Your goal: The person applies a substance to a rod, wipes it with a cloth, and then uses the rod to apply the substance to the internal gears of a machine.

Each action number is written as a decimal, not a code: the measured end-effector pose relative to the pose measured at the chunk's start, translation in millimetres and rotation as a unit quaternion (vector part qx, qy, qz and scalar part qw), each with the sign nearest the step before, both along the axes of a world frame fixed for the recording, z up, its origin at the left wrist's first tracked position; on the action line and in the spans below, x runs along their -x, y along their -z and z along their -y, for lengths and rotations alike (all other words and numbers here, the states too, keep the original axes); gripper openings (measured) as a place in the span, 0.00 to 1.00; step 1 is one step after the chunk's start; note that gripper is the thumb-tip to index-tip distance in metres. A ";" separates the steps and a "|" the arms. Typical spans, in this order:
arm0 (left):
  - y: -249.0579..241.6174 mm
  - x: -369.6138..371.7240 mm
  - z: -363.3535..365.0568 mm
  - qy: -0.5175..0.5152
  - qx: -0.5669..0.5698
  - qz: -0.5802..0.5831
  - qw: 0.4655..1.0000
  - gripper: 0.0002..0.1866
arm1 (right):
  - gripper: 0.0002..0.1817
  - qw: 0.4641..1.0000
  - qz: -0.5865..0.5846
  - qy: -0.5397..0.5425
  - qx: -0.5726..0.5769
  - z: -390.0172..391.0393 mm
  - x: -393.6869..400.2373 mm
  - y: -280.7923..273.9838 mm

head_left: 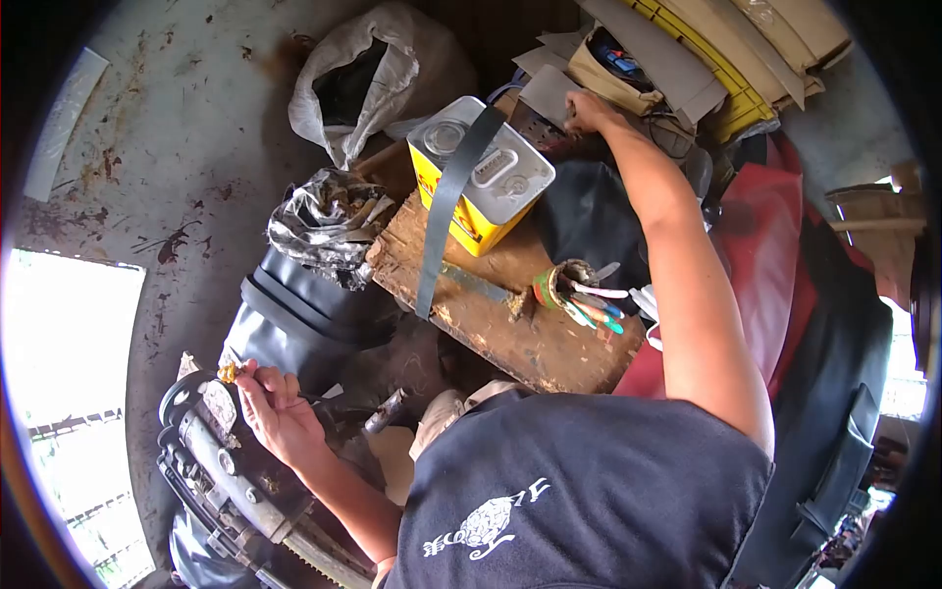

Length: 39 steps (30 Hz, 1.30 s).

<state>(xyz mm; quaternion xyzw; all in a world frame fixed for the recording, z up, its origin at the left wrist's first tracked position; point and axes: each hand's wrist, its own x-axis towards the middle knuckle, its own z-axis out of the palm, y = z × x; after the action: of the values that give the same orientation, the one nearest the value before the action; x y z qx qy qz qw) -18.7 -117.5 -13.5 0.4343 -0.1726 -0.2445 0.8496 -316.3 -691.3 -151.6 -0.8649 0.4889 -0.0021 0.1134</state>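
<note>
My left hand (280,412) is at the lower left, its fingers pinched together at a small yellow-brown piece (229,373) whose kind I cannot make out. That hand is just above the worn metal machine (235,488). My right hand (588,111) reaches far forward to the cluttered back, fingers curled at the edge of a grey flat sheet (549,95). Whatever those fingers grip is hidden. Between the hands, a yellow tin (469,218) with a grey metal top stands on a worn wooden board (530,344), a dark strap (447,224) lying across it.
On the board sits a round holder (561,285) with several pens or tools. A white sack (339,74) and crumpled plastic (329,221) lie behind. Black rolled material (294,304) is at left, red sheeting (760,236) at right. Cardboard (677,59) leans at the back.
</note>
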 end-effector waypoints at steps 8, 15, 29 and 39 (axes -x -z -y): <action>10.8 10.4 8.5 0.065 0.029 -0.040 0.997 0.14 | 0.31 0.972 0.195 0.078 0.103 -155.6 26.4 -190.7; 33.9 28.4 21.8 0.129 0.046 -0.058 0.989 0.13 | 0.26 0.942 0.320 -0.100 0.002 -420.9 13.4 -180.4; 49.7 68.5 26.8 0.173 0.015 -0.113 0.978 0.12 | 0.34 0.969 0.232 0.084 0.017 -426.5 -62.8 30.7; 64.4 84.5 39.8 0.185 -0.022 -0.133 0.973 0.11 | 0.19 0.880 0.361 -0.031 -0.308 -498.0 -43.8 -97.6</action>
<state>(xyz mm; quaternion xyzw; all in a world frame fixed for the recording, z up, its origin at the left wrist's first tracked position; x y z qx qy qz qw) -103.2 -157.3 -77.9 0.3768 -0.1298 -0.4573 0.7950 -272.5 -193.2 -54.0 -0.7401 0.3633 -0.1598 0.5429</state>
